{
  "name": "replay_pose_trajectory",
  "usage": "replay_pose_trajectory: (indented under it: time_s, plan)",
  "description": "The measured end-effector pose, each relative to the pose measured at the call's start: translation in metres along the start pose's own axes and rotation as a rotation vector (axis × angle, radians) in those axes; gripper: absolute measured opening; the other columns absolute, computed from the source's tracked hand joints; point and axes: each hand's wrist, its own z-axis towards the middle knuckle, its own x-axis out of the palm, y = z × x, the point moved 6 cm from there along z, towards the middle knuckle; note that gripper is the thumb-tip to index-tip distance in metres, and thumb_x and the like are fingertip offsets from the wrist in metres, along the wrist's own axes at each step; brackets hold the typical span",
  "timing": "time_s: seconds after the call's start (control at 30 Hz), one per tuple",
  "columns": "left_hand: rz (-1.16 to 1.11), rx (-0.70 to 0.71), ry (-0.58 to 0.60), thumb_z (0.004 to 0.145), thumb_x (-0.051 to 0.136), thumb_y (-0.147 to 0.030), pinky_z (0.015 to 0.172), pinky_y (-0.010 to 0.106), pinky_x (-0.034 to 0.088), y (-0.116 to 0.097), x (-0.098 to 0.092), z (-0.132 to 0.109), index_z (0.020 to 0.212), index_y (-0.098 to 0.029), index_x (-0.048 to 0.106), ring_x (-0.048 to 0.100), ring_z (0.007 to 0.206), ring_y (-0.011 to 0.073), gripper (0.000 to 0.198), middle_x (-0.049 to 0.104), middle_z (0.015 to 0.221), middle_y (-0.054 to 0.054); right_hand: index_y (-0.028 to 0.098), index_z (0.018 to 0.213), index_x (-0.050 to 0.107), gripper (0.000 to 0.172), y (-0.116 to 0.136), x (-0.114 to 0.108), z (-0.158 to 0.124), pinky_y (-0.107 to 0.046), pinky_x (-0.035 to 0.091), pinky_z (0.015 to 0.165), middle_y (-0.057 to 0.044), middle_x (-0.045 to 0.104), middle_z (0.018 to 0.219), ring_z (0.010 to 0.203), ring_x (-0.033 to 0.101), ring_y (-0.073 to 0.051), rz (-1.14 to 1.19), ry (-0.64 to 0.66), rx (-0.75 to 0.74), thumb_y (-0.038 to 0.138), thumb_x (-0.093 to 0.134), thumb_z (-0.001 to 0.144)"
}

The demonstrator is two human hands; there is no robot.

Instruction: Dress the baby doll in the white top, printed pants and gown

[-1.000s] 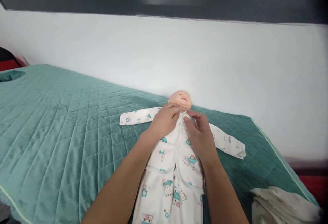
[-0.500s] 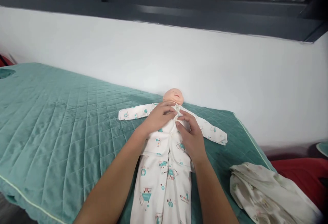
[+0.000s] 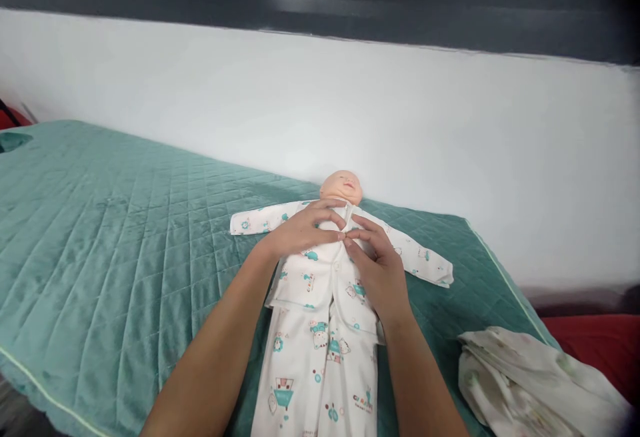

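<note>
A baby doll (image 3: pixel 341 187) lies on its back, its head toward the wall. It wears a white printed baby shirt (image 3: pixel 310 280) with long sleeves spread to both sides, and matching printed pants (image 3: pixel 320 370). My left hand (image 3: pixel 313 227) pinches the shirt's front edge at the upper chest, thumb and fingers near the opening. My right hand (image 3: pixel 375 260) pinches the opposite edge at the same spot, and the fingertips of both hands almost meet. One button (image 3: pixel 337 266) shows just below them. Whatever lies between the fingertips is hidden.
The doll rests on a green quilted bedspread (image 3: pixel 125 223). A crumpled pale cloth (image 3: pixel 530 380) lies at the lower right, beside something red (image 3: pixel 595 343). Behind stands a white wall (image 3: pixel 250 97) below a dark window frame (image 3: pixel 375 13).
My left thumb has come down toward the right fingertips, so both hands now meet at the shirt's opening. The view has tilted slightly downward.
</note>
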Motion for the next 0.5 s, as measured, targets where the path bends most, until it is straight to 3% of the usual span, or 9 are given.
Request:
replay_pose_trajectory:
  time_s: [0.33,0.5]
  plan:
    - [0.184,0.025,-0.115,0.08,0.066,-0.026,0.117,0.042,0.032,-0.012,0.009,0.006,0.079,-0.023,0.06,0.041,0.138,0.024,0.007,0.049,0.143,0.002,0.027,0.095,0.062,0.016,-0.006,0.001,0.0,-0.037,0.05,0.08,-0.001,0.056,0.138,0.112,0.058,-0.024,0.113,-0.012,0.082,0.039,0.064,0.085]
    - [0.258,0.051,-0.132,0.08,0.063,-0.022,0.115,0.039,0.035,-0.017,0.01,0.006,0.075,-0.021,0.056,0.044,0.136,0.0223,0.009,0.052,0.141,0.003,0.028,0.098,0.061,0.016,-0.008,0.001,0.003,-0.039,0.05,0.094,-0.001,0.059,0.135,0.12,0.055,-0.024,0.213,-0.017,0.047,0.034,0.065,0.084]
